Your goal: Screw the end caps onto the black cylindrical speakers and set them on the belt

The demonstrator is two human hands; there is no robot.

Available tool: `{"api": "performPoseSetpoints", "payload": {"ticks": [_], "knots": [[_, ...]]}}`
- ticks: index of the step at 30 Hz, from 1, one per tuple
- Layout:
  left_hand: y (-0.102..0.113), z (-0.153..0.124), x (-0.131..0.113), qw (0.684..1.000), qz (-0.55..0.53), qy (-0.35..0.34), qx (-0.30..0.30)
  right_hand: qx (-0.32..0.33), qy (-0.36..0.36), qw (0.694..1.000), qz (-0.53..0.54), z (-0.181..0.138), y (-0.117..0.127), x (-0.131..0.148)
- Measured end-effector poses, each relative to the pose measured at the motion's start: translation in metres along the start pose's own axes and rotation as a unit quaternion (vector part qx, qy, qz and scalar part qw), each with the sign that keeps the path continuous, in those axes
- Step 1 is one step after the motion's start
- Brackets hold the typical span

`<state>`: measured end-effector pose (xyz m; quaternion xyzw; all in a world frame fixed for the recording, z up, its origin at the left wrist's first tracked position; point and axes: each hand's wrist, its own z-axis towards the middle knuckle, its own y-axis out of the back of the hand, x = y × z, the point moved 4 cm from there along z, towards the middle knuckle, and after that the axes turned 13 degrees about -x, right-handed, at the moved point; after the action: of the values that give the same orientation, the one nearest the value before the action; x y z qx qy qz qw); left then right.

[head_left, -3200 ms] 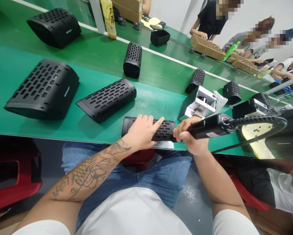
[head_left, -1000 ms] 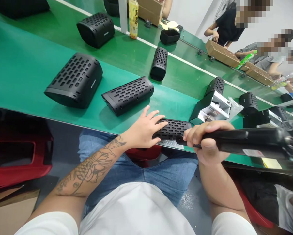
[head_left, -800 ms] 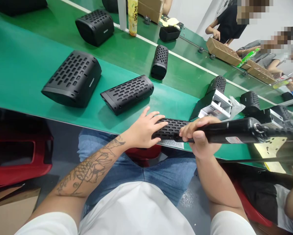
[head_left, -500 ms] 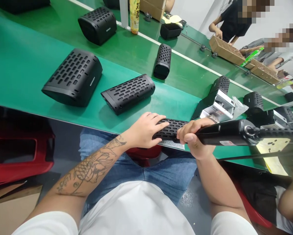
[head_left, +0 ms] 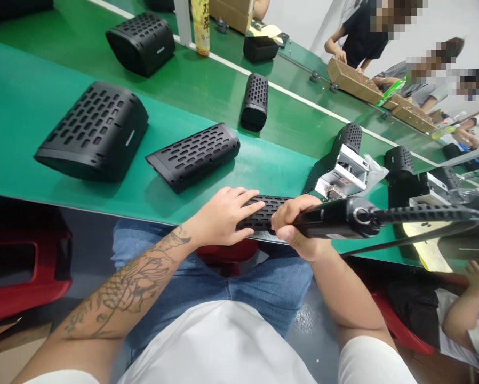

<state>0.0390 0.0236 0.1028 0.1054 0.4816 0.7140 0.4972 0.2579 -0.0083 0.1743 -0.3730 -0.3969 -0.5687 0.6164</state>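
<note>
In front of me a black casing with slotted holes (head_left: 263, 209) lies at the table's near edge. My left hand (head_left: 233, 216) grips its left end, fingers over the top and thumb along the near side. Wrapped around a black corded electric screwdriver (head_left: 327, 220) is my right hand (head_left: 299, 224), over the casing's right end. The screwdriver's tip is hidden behind that hand. Just beyond it stands a silver and black device (head_left: 343, 170). Left of my hands sit another slotted casing (head_left: 195, 154) and a larger black one with white lettering (head_left: 99, 130).
More black casings stand farther back on the green table (head_left: 207, 96), near a yellow bottle (head_left: 201, 29). Cardboard trays (head_left: 355, 80) lie before people across the table. A co-worker's arm (head_left: 467, 304) shows at lower right. A red stool (head_left: 23, 261) is at lower left.
The view has shifted, so most things appear farther left. The screwdriver's cord end looks bent more toward the right now. Both hands keep their hold on the casing and the screwdriver.
</note>
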Motion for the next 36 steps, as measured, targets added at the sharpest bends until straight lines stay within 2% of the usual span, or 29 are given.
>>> {"api": "performPoseSetpoints", "payload": {"ticks": [2, 4, 7, 9, 11, 13, 15, 17, 20, 22, 26, 28, 30, 32, 34, 36], "knots": [[-0.001, -0.002, 0.004, 1.0, -0.011, 0.0, -0.012, -0.051, 0.032, 0.998, 0.004, 0.003, 0.012, 0.012], [-0.003, -0.003, 0.006, 0.999, -0.024, 0.003, -0.023, -0.156, 0.094, 0.983, 0.007, 0.014, 0.039, 0.028], [-0.008, -0.001, 0.004, 0.998, -0.043, 0.003, -0.039, -0.354, 0.171, 0.916, -0.078, 0.036, 0.103, 0.04], [-0.013, 0.0, 0.001, 0.996, -0.063, 0.003, -0.062, -0.438, 0.168, 0.866, -0.171, 0.051, 0.145, 0.032], [-0.017, -0.003, 0.001, 0.991, -0.094, 0.001, -0.099, -0.47, 0.152, 0.841, -0.22, 0.061, 0.178, 0.015], [-0.021, -0.011, 0.007, 0.982, -0.127, 0.002, -0.141, -0.471, 0.139, 0.841, -0.227, 0.063, 0.199, -0.005], [-0.027, -0.023, 0.018, 0.974, -0.156, 0.026, -0.162, -0.458, 0.133, 0.852, -0.216, 0.06, 0.209, -0.02], [-0.034, -0.035, 0.031, 0.969, -0.18, 0.07, -0.15, -0.446, 0.13, 0.861, -0.208, 0.055, 0.21, -0.026], [-0.046, -0.048, 0.043, 0.964, -0.207, 0.118, -0.115, -0.434, 0.124, 0.871, -0.196, 0.049, 0.2, -0.015], [-0.05, -0.05, 0.043, 0.962, -0.217, 0.125, -0.11, -0.418, 0.126, 0.884, -0.164, 0.044, 0.182, 0.002], [-0.053, -0.047, 0.036, 0.958, -0.227, 0.136, -0.113, -0.346, 0.159, 0.924, -0.042, 0.025, 0.115, 0.044], [-0.054, -0.045, 0.034, 0.956, -0.225, 0.15, -0.109, -0.271, 0.146, 0.951, 0.001, 0.015, 0.07, 0.056], [-0.055, -0.044, 0.033, 0.956, -0.222, 0.157, -0.112, -0.189, 0.14, 0.971, 0.043, 0.009, 0.027, 0.059], [-0.056, -0.043, 0.032, 0.955, -0.221, 0.154, -0.123, -0.127, 0.141, 0.978, 0.087, 0.007, -0.008, 0.055], [-0.057, -0.042, 0.032, 0.954, -0.224, 0.146, -0.133, -0.098, 0.124, 0.982, 0.104, 0.01, -0.032, 0.045], [-0.059, -0.041, 0.031, 0.953, -0.23, 0.144, -0.137, -0.099, 0.089, 0.987, 0.089, 0.016, -0.046, 0.035]]}}
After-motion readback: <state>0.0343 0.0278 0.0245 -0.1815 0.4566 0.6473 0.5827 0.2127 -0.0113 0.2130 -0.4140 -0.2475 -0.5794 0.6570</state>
